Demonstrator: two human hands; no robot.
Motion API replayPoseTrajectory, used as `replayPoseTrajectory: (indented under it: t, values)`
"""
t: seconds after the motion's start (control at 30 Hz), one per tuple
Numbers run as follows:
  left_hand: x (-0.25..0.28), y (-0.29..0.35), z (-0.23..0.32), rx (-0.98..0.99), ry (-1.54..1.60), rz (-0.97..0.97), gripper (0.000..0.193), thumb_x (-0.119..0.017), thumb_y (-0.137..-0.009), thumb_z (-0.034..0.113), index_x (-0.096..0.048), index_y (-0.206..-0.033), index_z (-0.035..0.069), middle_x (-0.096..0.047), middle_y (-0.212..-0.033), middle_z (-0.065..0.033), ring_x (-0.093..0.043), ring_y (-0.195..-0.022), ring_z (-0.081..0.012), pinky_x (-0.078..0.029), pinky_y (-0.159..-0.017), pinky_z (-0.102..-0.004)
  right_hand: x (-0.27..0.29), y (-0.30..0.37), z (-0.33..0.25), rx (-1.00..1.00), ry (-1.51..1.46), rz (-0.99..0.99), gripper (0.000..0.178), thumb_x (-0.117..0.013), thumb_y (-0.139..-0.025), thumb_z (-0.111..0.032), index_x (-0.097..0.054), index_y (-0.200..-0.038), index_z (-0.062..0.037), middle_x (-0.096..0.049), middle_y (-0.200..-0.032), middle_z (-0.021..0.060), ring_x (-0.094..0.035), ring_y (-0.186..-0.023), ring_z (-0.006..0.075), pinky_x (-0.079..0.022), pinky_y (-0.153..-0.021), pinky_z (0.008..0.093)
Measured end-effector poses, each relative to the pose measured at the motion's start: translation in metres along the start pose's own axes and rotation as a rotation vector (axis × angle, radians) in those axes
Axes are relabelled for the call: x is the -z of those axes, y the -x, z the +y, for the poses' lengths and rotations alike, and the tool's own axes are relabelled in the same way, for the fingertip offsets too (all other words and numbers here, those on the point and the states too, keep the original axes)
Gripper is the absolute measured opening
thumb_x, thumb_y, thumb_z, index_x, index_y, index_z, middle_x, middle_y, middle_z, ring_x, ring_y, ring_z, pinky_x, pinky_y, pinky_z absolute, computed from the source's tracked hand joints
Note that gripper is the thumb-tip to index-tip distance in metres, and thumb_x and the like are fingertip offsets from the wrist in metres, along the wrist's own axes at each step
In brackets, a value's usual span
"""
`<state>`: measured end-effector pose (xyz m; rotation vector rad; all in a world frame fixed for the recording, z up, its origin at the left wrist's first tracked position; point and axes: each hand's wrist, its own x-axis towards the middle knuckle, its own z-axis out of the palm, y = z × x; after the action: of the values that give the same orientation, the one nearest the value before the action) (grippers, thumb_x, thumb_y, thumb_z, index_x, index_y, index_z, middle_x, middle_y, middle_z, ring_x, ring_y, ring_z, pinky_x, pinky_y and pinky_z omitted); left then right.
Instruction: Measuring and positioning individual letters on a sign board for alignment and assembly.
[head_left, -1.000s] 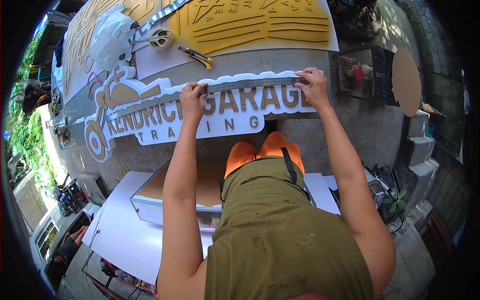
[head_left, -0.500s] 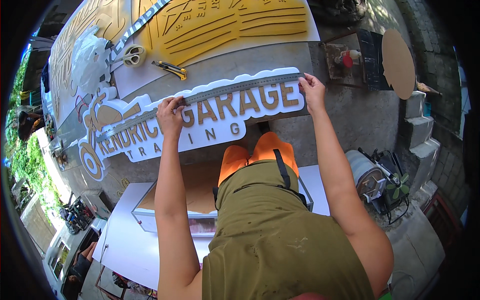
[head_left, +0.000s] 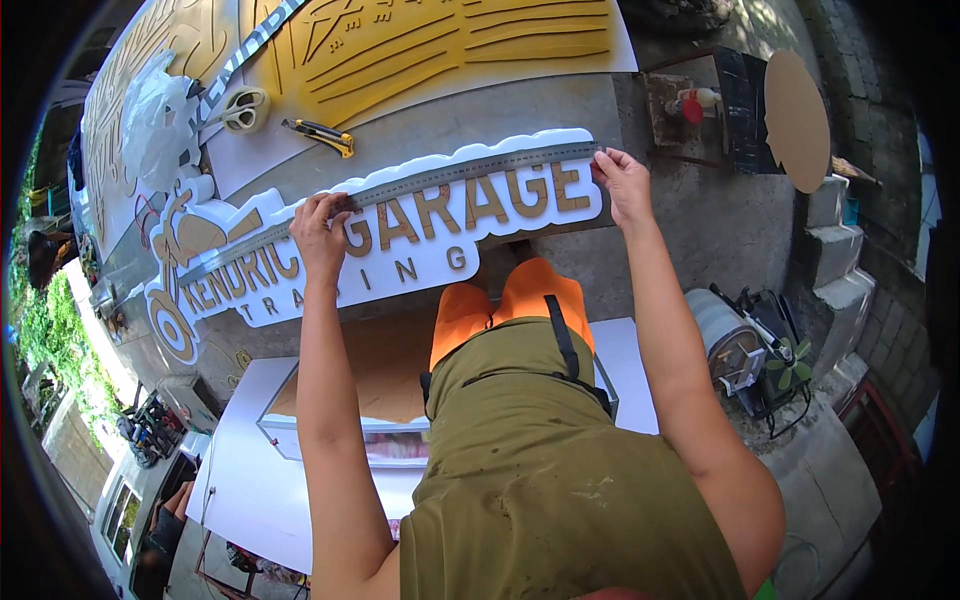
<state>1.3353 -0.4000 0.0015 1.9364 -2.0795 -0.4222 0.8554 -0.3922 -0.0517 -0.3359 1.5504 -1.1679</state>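
Observation:
Across a white cut-out sign (head_left: 400,270) with raised brown letters and a motorcycle shape at its left end lies a long metal ruler (head_left: 470,167). It slants from the sign's lower left up to its upper right. My left hand (head_left: 320,235) grips the ruler near the sign's middle, fingers bent over its edge and hiding some lettering. At the ruler's right end, my right hand (head_left: 622,185) pinches it between thumb and fingers, beside the last large letter.
Beyond the sign lie a yellow box cutter (head_left: 322,136), white-handled scissors (head_left: 243,110), a crumpled plastic bag (head_left: 160,125) and a yellow-sprayed stencil sheet (head_left: 430,50). A brown oval board (head_left: 797,120) stands at right. Behind my legs is a clear-sided case (head_left: 290,443).
My left hand has slid a little left along the ruler. The sign and surroundings sit slightly further left in the view; my right hand still pinches the ruler's end.

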Motion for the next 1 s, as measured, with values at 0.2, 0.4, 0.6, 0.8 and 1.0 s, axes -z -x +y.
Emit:
replayPoseTrajectory:
  t: [0.2,0.4,0.6,0.8,1.0]
  values:
    - [0.006,-0.004,0.000,0.007,0.034,-0.023,0.033,-0.077,-0.075,0.006,-0.070,-0.106,0.014,-0.067,-0.104,-0.0001,-0.060,-0.101,-0.0240,-0.042,-0.089,-0.0396,-0.002,0.001,0.001,-0.037,0.008,-0.017,0.016,-0.070,-0.091,-0.007,-0.066,-0.104,0.0015,-0.068,-0.096,0.0062,-0.066,-0.084,0.0150,-0.057,-0.080,0.0304]
    - [0.009,-0.004,-0.003,0.033,0.037,-0.015,0.035,-0.078,-0.073,0.005,-0.070,-0.105,0.014,-0.066,-0.100,-0.0016,-0.060,-0.099,-0.0242,-0.043,-0.088,-0.0398,-0.001,-0.001,0.005,-0.052,0.005,-0.072,0.023,-0.071,-0.091,-0.009,-0.064,-0.110,0.0021,-0.068,-0.099,0.0071,-0.066,-0.087,0.0157,-0.057,-0.081,0.0304]
    - [0.016,0.018,0.001,0.118,0.022,0.168,0.045,-0.079,-0.073,0.011,-0.065,-0.115,0.019,-0.059,-0.112,-0.0020,-0.054,-0.111,-0.0248,-0.037,-0.096,-0.0421,0.007,0.018,-0.012,0.227,0.447,0.085,0.037,-0.070,-0.092,-0.011,-0.058,-0.124,0.0015,-0.064,-0.101,0.0055,-0.061,-0.087,0.0105,-0.052,-0.079,0.0242]
    - [0.041,0.086,-0.016,0.396,0.026,0.283,0.033,-0.070,-0.083,0.009,-0.065,-0.113,0.019,-0.059,-0.111,-0.0023,-0.055,-0.110,-0.0256,-0.037,-0.091,-0.0426,-0.003,0.058,-0.009,0.403,0.651,0.007,0.028,-0.066,-0.093,-0.011,-0.061,-0.119,0.0001,-0.063,-0.097,0.0039,-0.059,-0.086,0.0102,-0.050,-0.079,0.0261]
    - [0.068,0.162,-0.058,0.596,-0.007,0.429,0.028,-0.066,-0.087,0.008,-0.066,-0.115,0.010,-0.062,-0.107,-0.0089,-0.061,-0.098,-0.0261,-0.048,-0.089,-0.0409,-0.053,0.110,-0.012,0.457,0.806,-0.304,0.021,-0.060,-0.095,-0.008,-0.062,-0.115,-0.0010,-0.062,-0.093,0.0025,-0.057,-0.081,0.0097,-0.050,-0.075,0.0263]
